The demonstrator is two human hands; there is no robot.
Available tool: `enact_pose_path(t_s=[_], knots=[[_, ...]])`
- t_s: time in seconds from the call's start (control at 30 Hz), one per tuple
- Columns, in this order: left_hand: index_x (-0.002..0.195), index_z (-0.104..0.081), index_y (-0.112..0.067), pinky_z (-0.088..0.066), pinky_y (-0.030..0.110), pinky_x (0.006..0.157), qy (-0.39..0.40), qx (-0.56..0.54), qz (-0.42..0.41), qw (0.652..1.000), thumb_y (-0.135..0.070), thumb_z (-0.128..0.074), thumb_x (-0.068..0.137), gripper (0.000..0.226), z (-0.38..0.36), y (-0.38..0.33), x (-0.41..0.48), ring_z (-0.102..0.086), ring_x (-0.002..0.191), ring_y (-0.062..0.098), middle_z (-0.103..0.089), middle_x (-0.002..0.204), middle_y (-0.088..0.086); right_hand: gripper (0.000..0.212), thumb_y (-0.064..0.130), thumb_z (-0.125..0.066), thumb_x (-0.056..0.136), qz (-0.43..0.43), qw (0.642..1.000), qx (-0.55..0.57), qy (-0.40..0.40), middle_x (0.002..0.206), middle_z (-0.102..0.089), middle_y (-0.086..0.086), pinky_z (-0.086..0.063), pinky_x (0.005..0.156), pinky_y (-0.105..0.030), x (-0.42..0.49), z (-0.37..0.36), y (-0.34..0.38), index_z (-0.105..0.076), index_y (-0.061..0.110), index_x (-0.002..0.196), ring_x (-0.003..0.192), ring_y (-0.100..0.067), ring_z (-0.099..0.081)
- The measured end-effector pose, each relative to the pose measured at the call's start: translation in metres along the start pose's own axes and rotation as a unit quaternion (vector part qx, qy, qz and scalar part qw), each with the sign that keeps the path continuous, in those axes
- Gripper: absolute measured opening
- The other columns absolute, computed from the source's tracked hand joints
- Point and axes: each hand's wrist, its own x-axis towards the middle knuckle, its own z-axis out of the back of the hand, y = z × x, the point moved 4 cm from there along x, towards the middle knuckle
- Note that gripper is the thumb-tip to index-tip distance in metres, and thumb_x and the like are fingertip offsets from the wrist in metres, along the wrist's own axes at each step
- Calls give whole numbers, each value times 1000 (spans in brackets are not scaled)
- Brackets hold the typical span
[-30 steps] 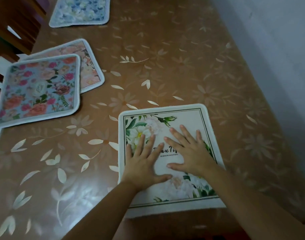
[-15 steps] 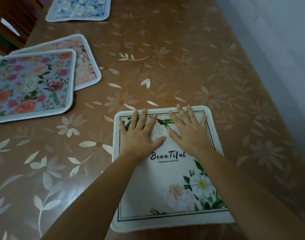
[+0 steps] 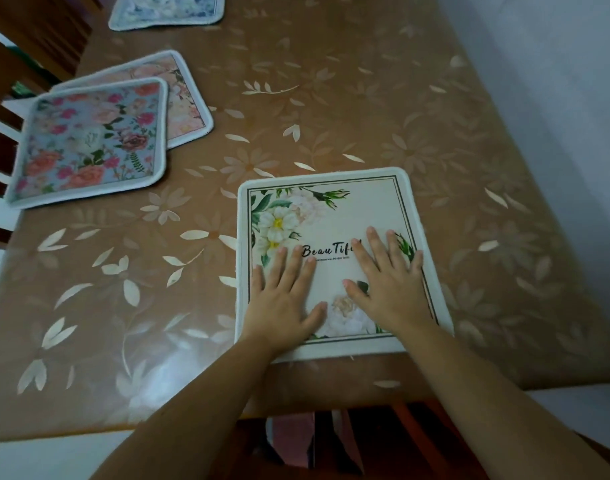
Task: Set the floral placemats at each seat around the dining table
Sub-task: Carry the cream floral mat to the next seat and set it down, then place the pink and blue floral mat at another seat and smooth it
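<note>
Open tablecloth [image 3: 331, 109] between cream placemat [image 3: 348, 209] and stacked placemats [image 3: 88, 140]

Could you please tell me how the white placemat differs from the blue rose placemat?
The white placemat bears corner flowers and lettering; the blue placemat is covered in roses. The white placemat lies alone under the left hand and right hand, both flat; the blue placemat overlaps a pink placemat, untouched. Both are squarish, pale-edged.

Bare forearms [image 3: 206, 403], left hand [image 3: 282, 303], right hand [image 3: 390, 289]; nails [image 3: 370, 231] seemingly short.

Left hand [image 3: 282, 301] and right hand [image 3: 390, 285] lower on placemat [image 3: 352, 209]
</note>
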Motion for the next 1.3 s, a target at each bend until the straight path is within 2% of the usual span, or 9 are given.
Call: enact_pose_path(t_s=[0.2, 0.37, 0.43, 0.5, 0.6, 0.73, 0.9, 1.17, 1.3], knots=[[139, 13, -34, 9, 47, 109, 25, 9, -24, 999, -61, -11, 82, 67, -5, -8, -38, 23, 136, 19, 16, 151, -4, 74, 63, -27, 79, -10, 1000, 9, 16, 149, -29, -11, -23, 97, -71, -49, 3, 14, -29, 21, 140, 135, -39, -24], [137, 15, -35, 10, 47, 110, 40, 15, -32, 999, -56, -26, 89, 67, -4, -8, -41, 25, 135, 21, 20, 149, -3, 76, 65, -24, 79, -21, 998, 24, 48, 150, -24, -12, -21, 97, -72, -67, 4, 19, -26, 20, 140, 136, -40, -19], [137, 16, -34, 13, 45, 109, 55, 3, -33, 998, -53, -29, 90, 68, -3, -8, -41, 27, 134, 18, 22, 148, -4, 75, 66, -26, 82, -23, 998, 26, 60, 153, -11, -11, -14, 103, -69, -68, 5, 21, -14, 23, 143, 139, -37, -6], [141, 8, -32, 12, 45, 109, 73, -17, -38, 996, -50, -33, 91, 67, -1, -6, -41, 24, 135, 15, 18, 151, -5, 74, 63, -35, 85, -24, 996, 37, 71, 155, -2, -8, -8, 108, -63, -70, 5, 23, -8, 25, 143, 141, -33, 3], [143, -14, -25, 0, 44, 112, 87, -49, -36, 994, -41, -42, 90, 62, 17, -2, -42, 6, 140, 16, -1, 155, -2, 70, 55, -46, 84, -42, 994, 66, 81, 154, -12, -8, -15, 112, -51, -66, 16, 27, -21, 22, 141, 140, -29, -4], [138, -30, -16, -13, 38, 111, -19, -74, 10, 997, -32, -46, 89, 55, 58, 10, -54, -16, 138, 21, -24, 151, 6, 48, 38, -52, 85, -30, 991, 107, 78, 137, -39, -9, -32, 101, -38, -52, 39, 55, -41, 18, 126, 124, -26, -34], [109, -61, -5, -41, 56, 93, -150, -41, 23, 988, -15, -71, 71, 41, 105, 30, -100, -53, 114, 36, -61, 119, 18, 49, 37, -50, 88, 54, 993, 104, 32, 144, -34, -4, -25, 107, -40, -50, 59, 118, -40, 19, 132, 131, -21, -29], [100, -66, -3, -47, 56, 85, -222, -27, 124, 967, -12, -76, 63, 39, 146, 100, -180, -60, 105, 35, -66, 110, 18, 45, 34, -57, 84, 174, 979, 105, -34, 134, -50, -4, -27, 106, -49, -57, 103, 242, -49, 19, 125, 127, -23, -40], [101, -66, -5, -48, 51, 86, -249, -26, 154, 956, -20, -54, 75, 32, 162, 144, -220, -59, 107, 34, -66, 110, 16, 42, 29, -63, 80, 207, 971, 112, -42, 131, -54, -6, -29, 104, -54, -63, 115, 306, -55, 17, 120, 126, -26, -44]])
